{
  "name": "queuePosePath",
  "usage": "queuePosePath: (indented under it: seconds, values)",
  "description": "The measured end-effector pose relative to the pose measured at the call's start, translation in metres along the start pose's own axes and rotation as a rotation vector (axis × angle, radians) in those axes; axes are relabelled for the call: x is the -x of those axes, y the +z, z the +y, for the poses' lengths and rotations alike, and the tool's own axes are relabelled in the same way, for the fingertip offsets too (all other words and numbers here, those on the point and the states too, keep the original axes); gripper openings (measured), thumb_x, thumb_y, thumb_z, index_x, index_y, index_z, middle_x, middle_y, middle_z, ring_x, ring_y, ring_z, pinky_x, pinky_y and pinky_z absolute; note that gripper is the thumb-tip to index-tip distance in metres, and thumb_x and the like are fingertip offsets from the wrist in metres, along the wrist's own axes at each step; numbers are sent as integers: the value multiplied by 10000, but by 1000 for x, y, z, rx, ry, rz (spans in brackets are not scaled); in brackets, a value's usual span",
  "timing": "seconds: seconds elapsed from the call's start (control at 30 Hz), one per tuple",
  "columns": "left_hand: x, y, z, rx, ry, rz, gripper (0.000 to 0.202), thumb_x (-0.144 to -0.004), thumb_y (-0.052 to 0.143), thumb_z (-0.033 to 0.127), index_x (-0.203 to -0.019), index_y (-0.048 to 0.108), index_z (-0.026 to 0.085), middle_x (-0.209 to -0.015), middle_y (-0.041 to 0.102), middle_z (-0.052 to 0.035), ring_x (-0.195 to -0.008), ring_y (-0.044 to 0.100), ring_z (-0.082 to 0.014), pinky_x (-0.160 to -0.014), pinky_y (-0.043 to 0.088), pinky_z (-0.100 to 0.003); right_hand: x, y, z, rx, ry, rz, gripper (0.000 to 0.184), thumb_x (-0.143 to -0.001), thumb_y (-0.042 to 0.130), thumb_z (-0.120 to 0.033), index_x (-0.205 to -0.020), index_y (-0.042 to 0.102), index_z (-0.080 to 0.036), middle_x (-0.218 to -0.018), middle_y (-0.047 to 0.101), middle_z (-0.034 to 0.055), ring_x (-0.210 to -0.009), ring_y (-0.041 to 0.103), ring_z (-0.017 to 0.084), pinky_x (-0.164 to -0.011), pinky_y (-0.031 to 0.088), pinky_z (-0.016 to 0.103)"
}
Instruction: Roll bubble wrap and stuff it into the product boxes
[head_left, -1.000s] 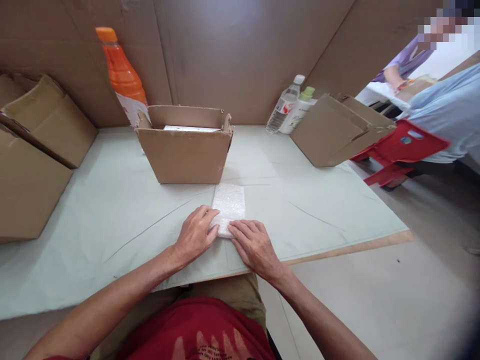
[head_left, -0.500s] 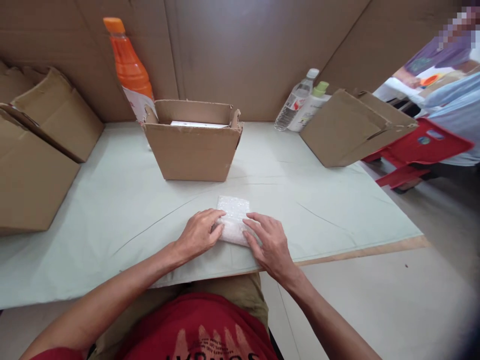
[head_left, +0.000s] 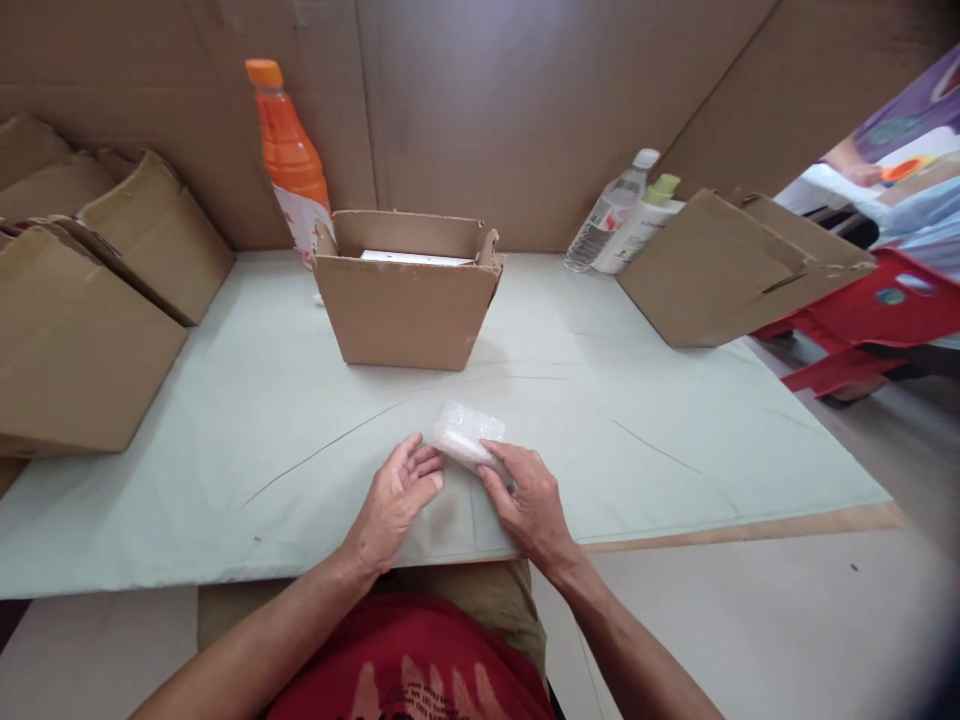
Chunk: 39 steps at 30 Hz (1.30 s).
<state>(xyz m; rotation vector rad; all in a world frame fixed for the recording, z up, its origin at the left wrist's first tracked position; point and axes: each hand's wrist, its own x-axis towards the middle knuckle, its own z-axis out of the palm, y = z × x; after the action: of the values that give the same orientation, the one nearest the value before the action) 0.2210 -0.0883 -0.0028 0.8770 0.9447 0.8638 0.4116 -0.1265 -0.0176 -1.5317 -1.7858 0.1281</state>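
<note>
My right grip (head_left: pixel 527 497) pinches the bubble-wrap packet (head_left: pixel 463 436) on the desk (head_left: pixel 225 450). My left grip (head_left: pixel 396 497) is open, fingertips touching it.

The pale-green table (head_left: pixel 225 450) holds an open box (head_left: pixel 409 310), an orange bottle (head_left: pixel 292 165), a carton (head_left: pixel 720 270) and a bubble-wrap parcel (head_left: pixel 463 438).

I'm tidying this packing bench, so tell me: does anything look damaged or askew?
The middle cardboard box has ragged, torn corners along its open top. The box on the right sits tilted, with a ripped flap. No spill shows, and the bubble-wrap packet in the right hand looks whole.
</note>
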Motion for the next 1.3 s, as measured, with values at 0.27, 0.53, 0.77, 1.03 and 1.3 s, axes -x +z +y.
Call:
queuePosePath:
  seconds: [0.27,0.53,0.77,1.03,1.3]
  values:
    - [11,11,-5,171,48,55,591,-696,769,309,-1244,579,195,-1076,724,-46,-962,676,-197,-887,531,-310,12,9,-48,-384,212,-122,193,-932,581,-239,-1096,684,-232,-972,760,35,-855,701,198,-760,571,305]
    - [22,0,1,-250,208,84,527,-777,704,284,-1282,576,200,-1127,700,-57,-938,668,-184,-812,539,-267,-13,-19,-32,-367,108,-163,457,-903,653,-500,-1274,611,-238,-1214,677,115,-1052,673,250,-871,560,386]
    - [29,-11,7,-313,259,-14,633,-792,733,332,-1371,519,194,-1196,672,-96,-1026,649,-223,-899,521,-318,-26,3,-43,-729,251,-102,250,-876,708,-455,-987,683,-232,-1020,730,62,-958,681,218,-891,556,370]
    - [27,-24,27,-481,160,-185,361,-766,570,160,-1104,689,204,-989,709,-14,-880,623,-189,-770,476,-257,-33,-15,-29,-741,262,-384,543,-772,788,-487,-1229,647,-230,-1118,699,77,-1000,653,232,-877,529,342]
    - [9,-33,42,-724,149,-268,429,-768,671,222,-1196,646,198,-961,712,-15,-837,637,-179,-746,504,-266,-52,-25,-28,-544,356,-657,226,-818,686,-394,-821,642,-173,-724,573,-15,-700,500,139,-643,385,243]
